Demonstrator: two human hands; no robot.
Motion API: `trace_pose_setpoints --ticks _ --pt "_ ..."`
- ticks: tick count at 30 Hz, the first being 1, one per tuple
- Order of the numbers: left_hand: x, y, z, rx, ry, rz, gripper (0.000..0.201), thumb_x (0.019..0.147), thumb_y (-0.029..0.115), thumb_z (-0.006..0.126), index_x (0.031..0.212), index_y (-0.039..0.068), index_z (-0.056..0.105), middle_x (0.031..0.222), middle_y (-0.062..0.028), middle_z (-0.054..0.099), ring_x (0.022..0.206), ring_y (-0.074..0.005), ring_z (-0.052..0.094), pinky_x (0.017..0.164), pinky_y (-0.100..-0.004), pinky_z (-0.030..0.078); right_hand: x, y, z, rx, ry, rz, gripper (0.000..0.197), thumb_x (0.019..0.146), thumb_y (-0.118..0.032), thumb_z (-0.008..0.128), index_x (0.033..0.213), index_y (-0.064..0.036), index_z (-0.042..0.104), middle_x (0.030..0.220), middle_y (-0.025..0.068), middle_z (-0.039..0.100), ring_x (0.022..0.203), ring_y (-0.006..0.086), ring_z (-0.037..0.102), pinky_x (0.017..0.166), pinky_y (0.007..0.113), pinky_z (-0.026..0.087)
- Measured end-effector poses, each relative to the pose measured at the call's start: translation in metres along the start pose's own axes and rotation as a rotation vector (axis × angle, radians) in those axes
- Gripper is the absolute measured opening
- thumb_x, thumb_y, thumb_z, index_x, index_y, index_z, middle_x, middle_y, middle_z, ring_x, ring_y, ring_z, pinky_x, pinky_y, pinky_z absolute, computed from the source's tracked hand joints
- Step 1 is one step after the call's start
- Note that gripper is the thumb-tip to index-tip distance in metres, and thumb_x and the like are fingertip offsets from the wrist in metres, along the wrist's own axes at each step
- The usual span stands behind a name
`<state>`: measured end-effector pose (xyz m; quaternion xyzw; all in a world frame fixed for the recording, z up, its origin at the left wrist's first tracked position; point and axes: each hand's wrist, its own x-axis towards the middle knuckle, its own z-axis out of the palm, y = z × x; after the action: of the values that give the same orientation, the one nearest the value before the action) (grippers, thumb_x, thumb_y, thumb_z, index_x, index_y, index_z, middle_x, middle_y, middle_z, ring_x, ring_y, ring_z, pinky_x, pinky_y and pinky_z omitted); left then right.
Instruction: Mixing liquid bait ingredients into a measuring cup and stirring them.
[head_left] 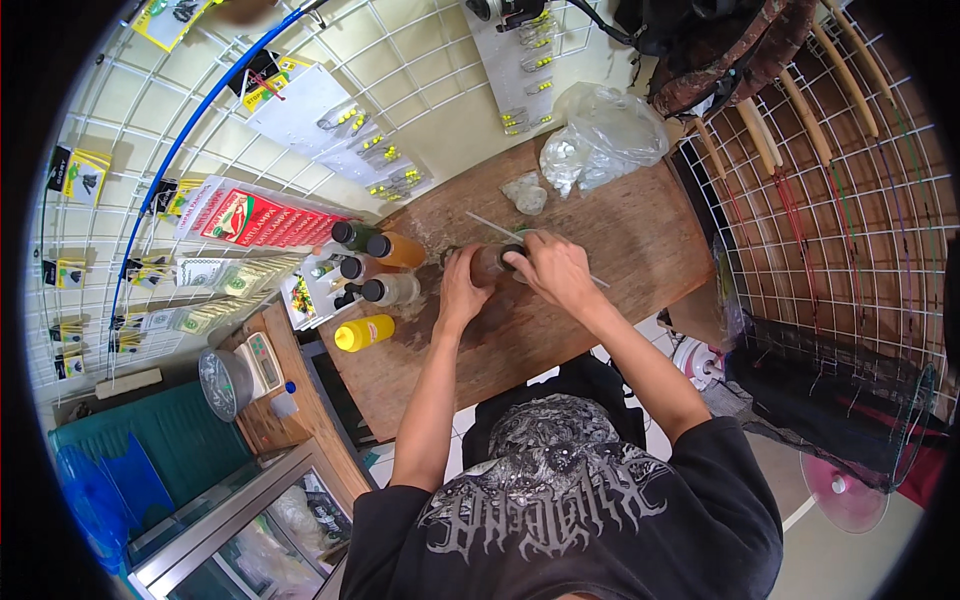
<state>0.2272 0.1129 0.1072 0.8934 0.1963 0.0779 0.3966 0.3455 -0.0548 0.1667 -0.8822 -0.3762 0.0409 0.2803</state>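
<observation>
Both hands work at a bottle held between them above the table. The left hand is wrapped around its brown body; the right hand, fingers bent, grips its dark cap. Whether the cap is loose or tight cannot be told. A white stick passes beneath the right hand, showing beyond the fingers and again beside the wrist. Ahead of the right hand lies a small bag; farther ahead and rightward, larger clear bags. Left of the left hand stand capped bottles, among them an orange bottle and a clear bottle; nearer the body is a yellow bottle.
</observation>
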Motion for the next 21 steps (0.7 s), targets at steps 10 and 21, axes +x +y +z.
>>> trace_pose_setpoints --ticks 10,21 --pt "0.019 -0.060 0.001 -0.315 0.243 -0.198 0.064 0.071 0.010 0.090 0.125 -0.001 0.056 0.115 -0.0138 0.067 0.101 -0.0263 0.071 0.091 -0.0401 0.055 -0.027 0.069 0.009 -0.110 -0.153 0.186 0.042 0.091 -0.033 0.071 0.117 -0.0010 0.065 0.100 0.0231 0.071 0.094 0.0411 0.069 0.079 0.049 0.054" --pt "0.050 -0.074 0.019 -0.361 0.442 -0.322 0.071 0.071 0.007 0.089 0.131 0.000 0.051 0.110 -0.0136 0.071 0.102 -0.0239 0.071 0.091 -0.0381 0.054 -0.040 0.078 0.024 0.049 -0.149 0.213 0.022 0.091 -0.022 0.068 0.094 -0.0001 0.069 0.085 0.0225 0.071 0.082 0.0430 0.069 0.072 0.051 0.054"
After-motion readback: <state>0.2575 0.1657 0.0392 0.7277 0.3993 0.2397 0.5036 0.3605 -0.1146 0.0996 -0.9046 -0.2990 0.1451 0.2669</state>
